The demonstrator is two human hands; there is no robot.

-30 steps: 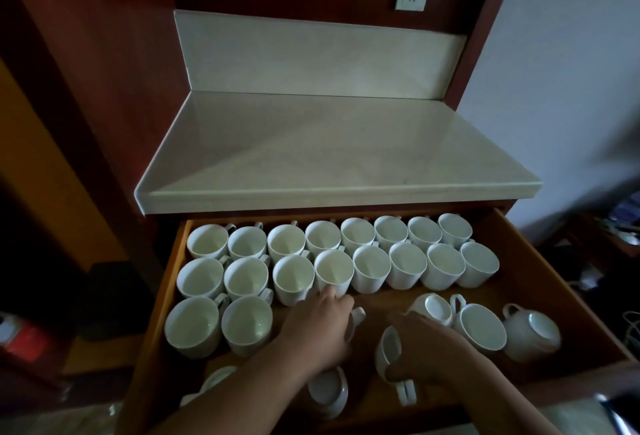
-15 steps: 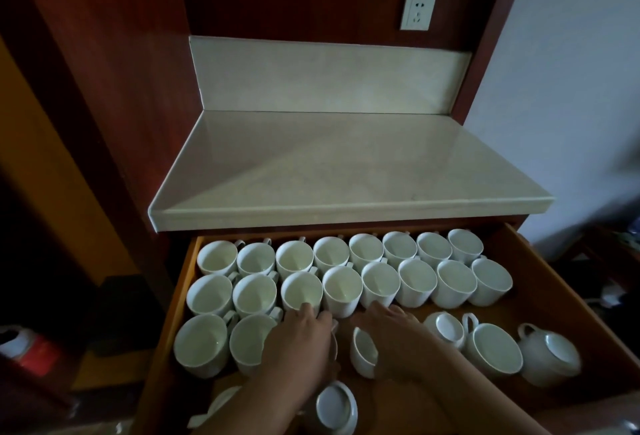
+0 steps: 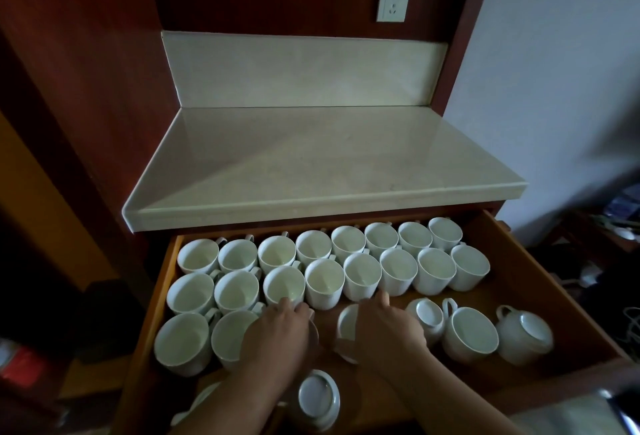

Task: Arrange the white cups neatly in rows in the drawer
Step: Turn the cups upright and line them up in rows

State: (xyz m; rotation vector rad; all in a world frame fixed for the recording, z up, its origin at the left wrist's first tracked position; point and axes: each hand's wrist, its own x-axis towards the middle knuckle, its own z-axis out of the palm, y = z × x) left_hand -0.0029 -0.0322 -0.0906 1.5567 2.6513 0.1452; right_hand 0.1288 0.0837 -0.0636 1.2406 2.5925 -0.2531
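Note:
An open wooden drawer [image 3: 540,282] holds many white cups. Two full rows of upright cups [image 3: 360,261] fill its back. A third row begins at the left with two upright cups [image 3: 183,341]. My left hand [image 3: 280,334] covers a cup just right of these and grips it. My right hand [image 3: 388,330] is closed on a tilted cup [image 3: 346,322] in the drawer's middle. To its right stand a tilted cup [image 3: 429,317], an upright cup [image 3: 472,334] and an overturned cup [image 3: 526,334]. Another overturned cup [image 3: 318,398] lies near the front.
A pale stone counter [image 3: 311,171] overhangs the drawer's back edge. Dark wooden panels stand to the left and behind, with a wall socket [image 3: 393,3] above. Part of a cup [image 3: 204,400] shows by my left forearm. Clutter lies on the floor at the right.
Both hands have pushed their cups away from me, up toward the second row. The right-hand cup has gone from lying on its side near the front to tilted in the middle.

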